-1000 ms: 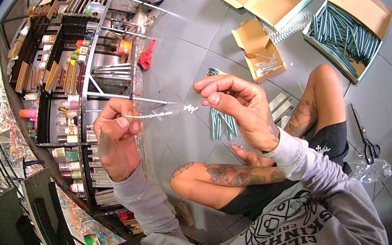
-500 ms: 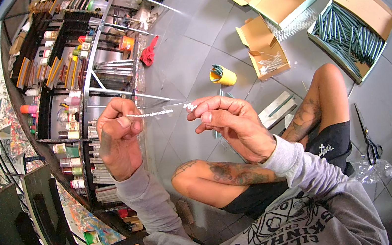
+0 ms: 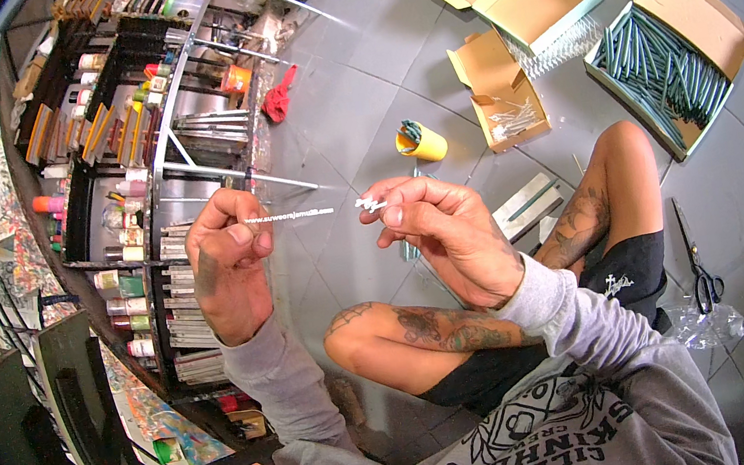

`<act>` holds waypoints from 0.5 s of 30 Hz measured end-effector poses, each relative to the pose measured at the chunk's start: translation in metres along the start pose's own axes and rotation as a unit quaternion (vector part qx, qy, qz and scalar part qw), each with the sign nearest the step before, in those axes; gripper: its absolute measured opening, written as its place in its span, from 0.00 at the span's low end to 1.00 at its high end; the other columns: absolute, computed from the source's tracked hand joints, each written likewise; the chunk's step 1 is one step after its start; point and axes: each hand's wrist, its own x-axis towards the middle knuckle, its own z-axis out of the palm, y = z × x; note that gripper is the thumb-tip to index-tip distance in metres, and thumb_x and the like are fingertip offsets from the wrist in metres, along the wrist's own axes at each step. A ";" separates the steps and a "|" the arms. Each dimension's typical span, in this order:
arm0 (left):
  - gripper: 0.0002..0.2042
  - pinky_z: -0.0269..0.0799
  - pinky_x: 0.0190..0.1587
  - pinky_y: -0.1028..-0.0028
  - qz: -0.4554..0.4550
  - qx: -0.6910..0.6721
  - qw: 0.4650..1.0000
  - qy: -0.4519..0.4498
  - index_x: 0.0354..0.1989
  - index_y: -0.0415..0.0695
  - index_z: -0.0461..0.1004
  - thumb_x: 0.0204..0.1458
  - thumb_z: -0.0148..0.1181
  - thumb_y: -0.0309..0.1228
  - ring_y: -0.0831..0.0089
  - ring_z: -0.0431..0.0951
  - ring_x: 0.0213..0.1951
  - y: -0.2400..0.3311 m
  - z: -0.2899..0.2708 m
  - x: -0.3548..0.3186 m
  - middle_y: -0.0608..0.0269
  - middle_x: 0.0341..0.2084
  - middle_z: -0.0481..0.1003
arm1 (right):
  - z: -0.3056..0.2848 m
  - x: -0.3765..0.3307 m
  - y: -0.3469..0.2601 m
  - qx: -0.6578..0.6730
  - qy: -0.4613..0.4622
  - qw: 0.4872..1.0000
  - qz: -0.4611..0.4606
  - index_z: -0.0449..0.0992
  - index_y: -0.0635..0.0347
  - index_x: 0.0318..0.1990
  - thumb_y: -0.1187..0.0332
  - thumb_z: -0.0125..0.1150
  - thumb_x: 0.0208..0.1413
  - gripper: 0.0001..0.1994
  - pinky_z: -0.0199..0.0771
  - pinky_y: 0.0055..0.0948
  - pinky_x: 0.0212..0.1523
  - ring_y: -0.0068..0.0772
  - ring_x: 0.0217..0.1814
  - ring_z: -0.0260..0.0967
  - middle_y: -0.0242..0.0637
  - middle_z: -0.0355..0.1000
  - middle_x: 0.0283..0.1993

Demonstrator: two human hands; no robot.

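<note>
One clear strip [image 3: 289, 216], pinched in nearly closed fingertips of left hand [image 3: 229, 267] and right hand [image 3: 449, 236] above grey floor tiles [image 3: 346, 112]; bottle-filled shelving [image 3: 173, 113], left; open cardboard boxes [image 3: 540, 4], far right.

A grey, black-printed sweatshirt [image 3: 655, 388] is worn with black shorts [image 3: 638, 254], marked by a white emblem [image 3: 618, 283], possibly stitched; the legs [image 3: 447, 328] are tattooed.
</note>
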 end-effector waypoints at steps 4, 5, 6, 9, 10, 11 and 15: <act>0.09 0.55 0.29 0.82 0.024 0.030 0.996 0.078 0.30 0.40 0.71 0.46 0.57 0.33 0.83 0.64 0.26 -0.037 0.002 -0.013 0.67 0.24 0.68 | -0.010 -0.002 -0.005 -0.121 0.033 0.992 -0.022 0.77 0.64 0.36 0.76 0.57 0.58 0.03 0.71 0.29 0.48 0.27 0.46 0.70 0.41 0.71 0.49; 0.08 0.55 0.29 0.82 0.022 0.042 0.993 0.110 0.30 0.40 0.71 0.46 0.57 0.32 0.83 0.64 0.26 -0.051 0.005 -0.022 0.67 0.25 0.69 | -0.022 0.000 -0.006 -0.186 0.029 0.981 -0.050 0.76 0.66 0.35 0.77 0.55 0.58 0.04 0.71 0.28 0.47 0.25 0.42 0.69 0.42 0.71 0.49; 0.06 0.57 0.31 0.82 0.054 0.037 0.989 0.131 0.30 0.40 0.72 0.50 0.57 0.30 0.83 0.64 0.27 -0.071 0.015 -0.025 0.68 0.25 0.69 | -0.037 -0.001 -0.013 -0.214 0.042 0.975 -0.044 0.78 0.65 0.36 0.75 0.58 0.56 0.04 0.70 0.26 0.48 0.24 0.43 0.69 0.38 0.74 0.46; 0.06 0.61 0.34 0.81 0.037 -0.055 0.978 0.199 0.32 0.39 0.72 0.52 0.59 0.29 0.82 0.66 0.28 -0.129 0.072 -0.037 0.70 0.24 0.68 | -0.077 0.000 -0.044 -0.379 0.095 0.920 -0.012 0.79 0.65 0.36 0.73 0.61 0.53 0.06 0.70 0.23 0.48 0.23 0.43 0.71 0.33 0.77 0.40; 0.05 0.62 0.35 0.80 0.000 -0.089 0.972 0.219 0.32 0.39 0.72 0.52 0.59 0.27 0.82 0.66 0.29 -0.155 0.085 -0.043 0.70 0.24 0.68 | -0.091 0.001 -0.054 -0.427 0.097 0.899 0.010 0.79 0.65 0.36 0.73 0.62 0.52 0.06 0.70 0.23 0.47 0.23 0.42 0.72 0.34 0.77 0.39; 0.05 0.62 0.35 0.80 -0.005 -0.086 0.971 0.225 0.32 0.39 0.72 0.53 0.59 0.27 0.82 0.67 0.29 -0.187 0.096 -0.051 0.70 0.24 0.69 | -0.107 0.001 -0.056 -0.477 0.099 0.872 0.037 0.79 0.66 0.36 0.72 0.62 0.50 0.07 0.71 0.23 0.46 0.24 0.40 0.72 0.34 0.77 0.37; 0.04 0.60 0.36 0.80 -0.138 -0.204 0.930 0.275 0.28 0.40 0.74 0.51 0.57 0.28 0.80 0.67 0.30 -0.287 0.155 -0.066 0.72 0.22 0.69 | -0.181 -0.002 -0.051 -0.595 0.166 0.778 0.114 0.79 0.70 0.34 0.67 0.62 0.50 0.12 0.72 0.25 0.40 0.27 0.35 0.72 0.39 0.77 0.33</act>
